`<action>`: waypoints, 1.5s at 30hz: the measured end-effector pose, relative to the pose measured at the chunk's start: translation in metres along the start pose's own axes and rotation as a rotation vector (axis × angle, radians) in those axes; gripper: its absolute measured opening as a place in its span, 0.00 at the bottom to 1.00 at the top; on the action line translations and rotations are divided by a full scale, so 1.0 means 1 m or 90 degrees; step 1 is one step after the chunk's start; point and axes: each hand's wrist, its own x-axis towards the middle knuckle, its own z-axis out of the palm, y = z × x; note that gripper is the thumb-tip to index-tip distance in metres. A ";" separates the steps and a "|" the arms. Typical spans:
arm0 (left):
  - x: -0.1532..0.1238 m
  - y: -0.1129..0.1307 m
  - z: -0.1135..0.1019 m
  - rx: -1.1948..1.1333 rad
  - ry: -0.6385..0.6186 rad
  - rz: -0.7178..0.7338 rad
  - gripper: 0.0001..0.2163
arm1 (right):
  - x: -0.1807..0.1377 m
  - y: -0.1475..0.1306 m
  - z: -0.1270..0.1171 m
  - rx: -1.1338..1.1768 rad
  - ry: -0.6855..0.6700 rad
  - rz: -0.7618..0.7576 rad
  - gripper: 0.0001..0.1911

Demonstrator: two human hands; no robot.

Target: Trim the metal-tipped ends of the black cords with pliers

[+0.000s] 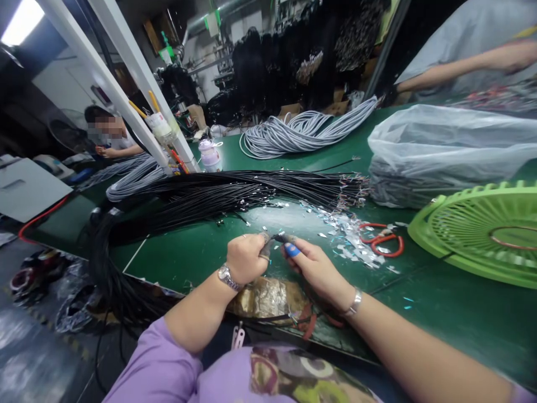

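Observation:
My left hand (246, 258), with a watch at the wrist, is closed around a black cable (277, 237). Grey wrapping covers some of its fingertips. My right hand (314, 270) pinches the same cable from the other side, and blue tape wraps its thumb. The fingers of both hands almost meet at a short stretch of cable, and the rest is mostly hidden. Just beyond lies a thick bundle of black cables (251, 187), its stripped ends showing coloured wires at the right. A brown taped patch (268, 298) is on the table edge below my hands.
Red-handled scissors (390, 246) lie beside scattered foil scraps (350, 238) on the green table (436, 313). A green fan grille (474, 224) and a clear plastic bag (423, 140) stand right. Coiled grey cable (289, 134) lies behind. Two other people are nearby.

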 end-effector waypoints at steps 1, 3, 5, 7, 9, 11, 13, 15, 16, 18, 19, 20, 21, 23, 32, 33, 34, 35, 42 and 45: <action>-0.001 0.000 0.000 0.009 0.003 0.009 0.08 | 0.000 0.000 0.000 0.010 -0.002 0.007 0.20; -0.001 0.000 0.001 0.016 0.005 0.024 0.08 | -0.001 -0.001 0.001 0.021 -0.007 0.019 0.21; -0.002 -0.001 0.001 0.009 0.009 0.037 0.07 | -0.001 -0.002 0.002 0.028 -0.010 0.027 0.22; -0.002 -0.001 0.001 0.000 0.015 0.042 0.08 | -0.001 -0.002 0.002 0.036 -0.011 0.033 0.23; -0.002 -0.001 0.000 -0.005 0.005 0.028 0.08 | -0.001 -0.002 0.002 0.046 -0.012 0.039 0.23; -0.002 0.000 -0.001 -0.018 -0.025 0.002 0.08 | 0.000 -0.001 0.002 0.052 -0.011 0.043 0.23; -0.001 0.001 -0.002 -0.039 -0.058 -0.024 0.08 | 0.000 0.000 0.002 0.048 -0.006 0.039 0.22; 0.000 0.002 -0.003 -0.065 -0.078 -0.046 0.08 | 0.000 0.000 0.001 0.028 0.000 0.026 0.21; 0.001 0.002 -0.003 -0.080 -0.086 -0.057 0.08 | 0.000 0.000 0.000 0.013 0.003 0.017 0.20; 0.004 0.001 -0.004 -0.122 -0.106 -0.082 0.09 | 0.001 0.000 -0.002 -0.021 0.011 -0.009 0.18; 0.005 0.000 -0.005 -0.149 -0.119 -0.096 0.09 | 0.001 0.000 -0.003 -0.040 0.015 -0.025 0.17; 0.006 -0.001 -0.005 -0.180 -0.134 -0.112 0.10 | 0.002 -0.001 -0.004 -0.059 0.019 -0.041 0.16; 0.008 -0.002 -0.005 -0.214 -0.148 -0.131 0.11 | 0.002 -0.001 -0.005 -0.078 0.021 -0.056 0.16; 0.011 -0.004 -0.005 -0.303 -0.171 -0.178 0.13 | 0.004 -0.002 -0.006 -0.113 0.019 -0.081 0.15; 0.022 -0.007 -0.001 -0.841 -0.381 -0.500 0.26 | 0.007 0.003 -0.009 -0.191 0.014 -0.143 0.16; 0.023 -0.008 -0.001 -0.868 -0.408 -0.523 0.26 | 0.007 0.003 -0.009 -0.194 0.014 -0.148 0.16; 0.024 -0.009 -0.001 -0.892 -0.428 -0.542 0.25 | 0.008 0.003 -0.010 -0.197 0.013 -0.153 0.16; 0.024 -0.011 0.000 -0.911 -0.440 -0.555 0.25 | 0.009 0.004 -0.011 -0.199 0.011 -0.158 0.16; 0.024 -0.012 -0.001 -0.911 -0.441 -0.546 0.24 | 0.013 0.004 -0.023 -0.222 0.071 -0.135 0.20; 0.024 -0.009 0.000 -0.868 -0.467 -0.520 0.25 | 0.013 0.001 -0.025 -0.262 0.096 -0.178 0.12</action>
